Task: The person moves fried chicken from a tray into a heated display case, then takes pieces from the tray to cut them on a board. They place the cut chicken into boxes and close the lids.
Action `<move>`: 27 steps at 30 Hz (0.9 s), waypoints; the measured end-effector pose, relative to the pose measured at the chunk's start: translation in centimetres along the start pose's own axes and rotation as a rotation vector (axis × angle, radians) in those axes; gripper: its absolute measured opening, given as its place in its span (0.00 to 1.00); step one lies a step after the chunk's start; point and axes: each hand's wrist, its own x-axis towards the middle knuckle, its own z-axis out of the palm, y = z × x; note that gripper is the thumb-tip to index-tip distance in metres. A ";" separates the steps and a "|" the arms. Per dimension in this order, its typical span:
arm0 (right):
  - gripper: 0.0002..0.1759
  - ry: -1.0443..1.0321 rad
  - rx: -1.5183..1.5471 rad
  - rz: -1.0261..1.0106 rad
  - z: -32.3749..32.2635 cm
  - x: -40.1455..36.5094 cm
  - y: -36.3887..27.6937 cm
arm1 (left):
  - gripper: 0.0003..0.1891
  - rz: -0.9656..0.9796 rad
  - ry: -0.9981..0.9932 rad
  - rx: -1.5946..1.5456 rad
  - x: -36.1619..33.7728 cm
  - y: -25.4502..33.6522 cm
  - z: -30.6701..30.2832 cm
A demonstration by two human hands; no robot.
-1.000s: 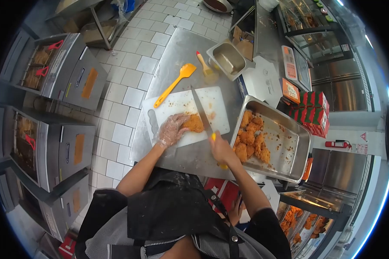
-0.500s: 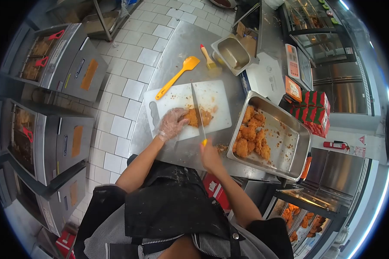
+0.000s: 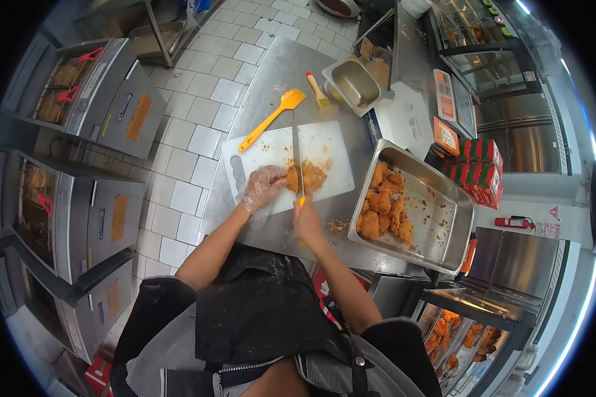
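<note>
My right hand [image 3: 307, 223] grips a knife [image 3: 297, 145] by its yellow handle. Its long blade lies across a piece of fried chicken [image 3: 314, 177] on a white cutting board [image 3: 338, 142]. In a clear plastic glove, my left hand [image 3: 263, 185] presses its fingertips against the left side of that chicken, just beside the blade. Crumbs and a greasy smear are scattered over the board. Beyond the board's far edge lie an orange spatula [image 3: 271, 120] and a pastry brush [image 3: 317, 90] with a pale handle and red tip.
To the right, a deep steel pan [image 3: 444, 225] holds several fried chicken pieces [image 3: 385, 205]. A smaller steel pan [image 3: 354, 85] sits at the back beside a white box [image 3: 404, 119]. Red and green boxes [image 3: 477, 169] are stacked farther right. Ovens [image 3: 112, 109] line the left side across the tiled floor.
My right hand and the knife handle have moved forward and to the left, so the blade now points more nearly straight away. My left hand stays on the chicken.
</note>
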 end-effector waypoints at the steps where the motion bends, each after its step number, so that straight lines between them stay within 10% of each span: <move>1: 0.22 0.002 0.026 0.002 -0.5 1.0 -1.1 | 0.08 -0.090 -0.034 -0.039 0.0 0.4 -0.2; 8: 0.24 -0.402 0.091 0.326 -7.1 -3.9 -5.8 | 0.10 -0.110 0.003 0.047 -0.3 -1.4 0.3; 10: 0.22 0.022 -0.057 -0.002 -0.3 -4.0 -1.0 | 0.09 0.039 0.031 0.033 -0.5 -2.0 0.7; 20: 0.22 0.233 0.044 0.095 -1.2 -5.3 -1.7 | 0.17 0.094 0.018 0.083 -0.9 -1.2 0.2; 27: 0.12 0.447 -0.113 0.245 3.3 -4.1 3.0 | 0.29 0.789 -0.432 0.490 4.9 2.1 4.3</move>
